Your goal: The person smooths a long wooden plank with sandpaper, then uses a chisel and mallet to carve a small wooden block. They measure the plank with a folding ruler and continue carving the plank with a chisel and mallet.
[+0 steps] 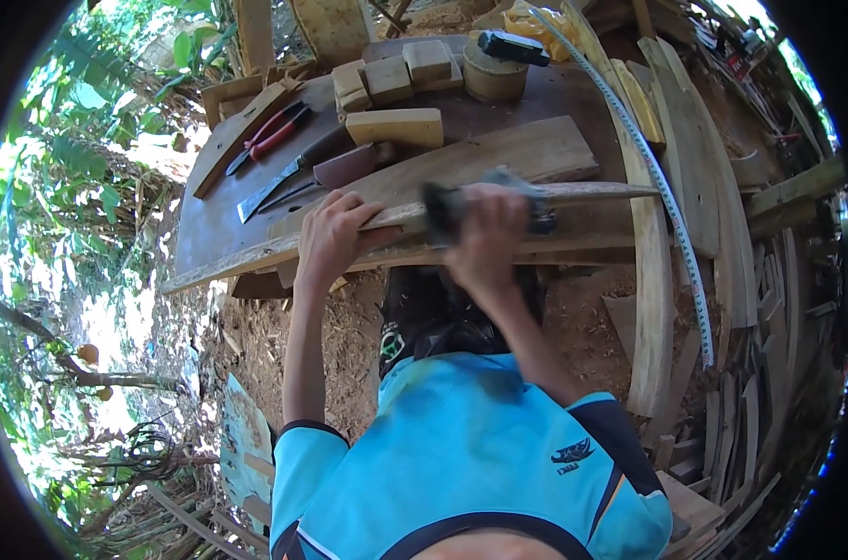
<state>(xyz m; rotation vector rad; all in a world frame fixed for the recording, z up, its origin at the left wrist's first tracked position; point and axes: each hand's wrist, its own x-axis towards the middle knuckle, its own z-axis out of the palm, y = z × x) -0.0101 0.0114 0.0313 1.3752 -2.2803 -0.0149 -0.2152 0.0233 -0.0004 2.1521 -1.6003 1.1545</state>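
Note:
A long, narrow wooden plank (232, 264) stands on edge across the front of the brown table, its pale rough edge facing up. My left hand (333, 231) is closed on it left of the middle, fingers over the top edge. Over the plank's middle, my right hand (487, 229) grips a dark hand tool (439, 213) that sits on the upper edge. Motion smears both hand and tool, so the tool's exact kind does not show. Behind the plank, a wide curved board (526, 154) lies flat.
On the table (195, 224) lie red-handled pliers (274, 133), a chisel (273, 187), a yellowish wood block (396, 127) and several smaller blocks (386, 81). A black tape measure (513, 48) rests on a round container (492, 79). A measuring strip (671, 201) and long boards (652, 327) extend along the right.

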